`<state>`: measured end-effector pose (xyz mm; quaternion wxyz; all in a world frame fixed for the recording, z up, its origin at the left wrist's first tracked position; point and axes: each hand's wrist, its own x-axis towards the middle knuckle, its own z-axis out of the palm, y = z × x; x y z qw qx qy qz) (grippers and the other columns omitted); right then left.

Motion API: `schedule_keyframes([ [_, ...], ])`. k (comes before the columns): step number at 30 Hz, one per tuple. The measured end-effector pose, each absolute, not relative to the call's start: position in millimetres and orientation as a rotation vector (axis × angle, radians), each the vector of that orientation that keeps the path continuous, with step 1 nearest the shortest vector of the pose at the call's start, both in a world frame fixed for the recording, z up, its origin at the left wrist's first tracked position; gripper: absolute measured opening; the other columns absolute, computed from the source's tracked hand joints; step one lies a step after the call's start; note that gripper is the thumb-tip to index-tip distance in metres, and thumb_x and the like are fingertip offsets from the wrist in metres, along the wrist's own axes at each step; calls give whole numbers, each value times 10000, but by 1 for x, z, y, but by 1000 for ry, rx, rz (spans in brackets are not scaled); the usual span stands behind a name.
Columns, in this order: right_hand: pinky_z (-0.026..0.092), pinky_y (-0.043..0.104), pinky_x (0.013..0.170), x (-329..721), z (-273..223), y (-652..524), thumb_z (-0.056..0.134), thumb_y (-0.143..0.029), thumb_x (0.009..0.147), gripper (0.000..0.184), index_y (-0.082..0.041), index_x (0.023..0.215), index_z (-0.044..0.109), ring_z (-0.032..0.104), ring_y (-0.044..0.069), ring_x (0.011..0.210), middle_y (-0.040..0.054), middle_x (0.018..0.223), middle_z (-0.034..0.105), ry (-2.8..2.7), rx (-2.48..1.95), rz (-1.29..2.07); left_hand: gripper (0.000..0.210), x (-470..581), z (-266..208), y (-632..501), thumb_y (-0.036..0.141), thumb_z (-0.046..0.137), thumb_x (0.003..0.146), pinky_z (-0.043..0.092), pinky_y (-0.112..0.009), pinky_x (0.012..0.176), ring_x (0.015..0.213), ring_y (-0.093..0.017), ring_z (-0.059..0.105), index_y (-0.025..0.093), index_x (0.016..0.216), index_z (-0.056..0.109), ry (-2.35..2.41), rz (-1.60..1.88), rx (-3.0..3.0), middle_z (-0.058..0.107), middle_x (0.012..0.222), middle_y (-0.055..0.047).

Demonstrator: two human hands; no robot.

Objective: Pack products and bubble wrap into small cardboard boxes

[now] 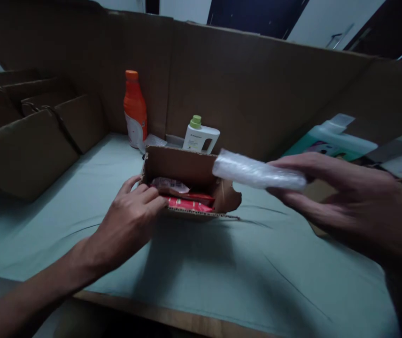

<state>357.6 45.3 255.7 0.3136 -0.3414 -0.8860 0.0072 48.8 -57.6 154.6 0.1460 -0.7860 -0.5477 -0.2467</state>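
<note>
A small open cardboard box (183, 162) stands on the table, with red packets (190, 203) and a clear plastic packet (170, 184) inside. My left hand (134, 209) is closed on the box's near left edge; its fingertips reach over the rim. To the right of the box and above the table, my right hand (342, 197) pinches a flat bundle in bubble wrap (253, 172) between thumb and fingers. One end of the bundle is over the box's right side. What is inside the wrap cannot be made out.
Behind the box stand an orange bottle (135, 110) and a white bottle with a green cap (201, 136). A teal bottle (331, 141) is at the right, partly behind my hand. Divided cardboard bins (28, 145) stand left. A tall cardboard wall (222, 84) closes off the back.
</note>
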Motion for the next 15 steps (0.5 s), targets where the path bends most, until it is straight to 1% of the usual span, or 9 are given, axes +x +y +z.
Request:
schedule_keyframes([
  [2, 483, 330, 623, 340, 267, 50, 532, -588, 949, 381, -284, 1088, 716, 656, 200, 779, 42, 1000, 740, -2576, -752, -104, 272, 52, 158, -80, 33, 452, 905, 423, -510, 1074, 766, -195, 602, 191, 900, 674, -1582, -741, -2252, 663, 797, -25],
  [4, 457, 341, 673, 315, 268, 54, 491, -557, 973, 387, -264, 997, 741, 642, 206, 787, 42, 943, 740, -2770, -677, -309, 269, 53, 160, -91, 40, 451, 914, 419, -496, 1079, 766, -188, 606, 200, 906, 668, -1588, -771, -2238, 662, 798, -18],
  [5, 445, 349, 712, 301, 266, 55, 510, -517, 974, 360, -249, 942, 747, 639, 208, 800, 44, 906, 740, -2851, -667, -414, 268, 53, 161, -93, 48, 448, 924, 419, -493, 1079, 768, -187, 608, 203, 909, 666, -1587, -781, -2232, 665, 801, -17],
  [7, 421, 350, 751, 271, 255, 57, 611, -393, 938, 244, -219, 829, 743, 641, 204, 807, 53, 842, 742, -3007, -665, -531, 259, 53, 161, -94, 68, 445, 942, 420, -501, 1076, 776, -194, 612, 204, 914, 664, -1584, -789, -2219, 670, 806, -19],
  [8, 414, 347, 751, 256, 249, 59, 660, -326, 907, 190, -207, 780, 736, 647, 203, 802, 60, 821, 746, -3093, -654, -538, 252, 53, 160, -93, 78, 447, 947, 420, -511, 1076, 782, -200, 614, 201, 915, 665, -1587, -790, -2215, 671, 806, -22],
  [10, 408, 338, 715, 232, 234, 65, 697, -236, 866, 179, -194, 694, 723, 660, 201, 753, 71, 764, 750, -3261, -620, -503, 242, 54, 158, -92, 85, 458, 948, 418, -530, 1076, 788, -207, 615, 194, 914, 672, -1597, -799, -2210, 674, 805, -29],
  [12, 414, 325, 669, 216, 218, 73, 688, -218, 861, 214, -189, 651, 717, 681, 210, 722, 75, 708, 742, -3356, -636, -421, 239, 54, 156, -91, 86, 467, 947, 416, -535, 1077, 784, -206, 613, 187, 914, 681, -1605, -811, -2208, 675, 800, -31],
  [15, 446, 313, 654, 207, 193, 85, 690, -249, 860, 233, -188, 636, 719, 718, 233, 748, 87, 665, 729, -3293, -737, -219, 243, 55, 155, -92, 100, 465, 965, 404, -534, 1093, 789, -198, 611, 187, 914, 687, -1611, -826, -2216, 671, 794, -27],
])
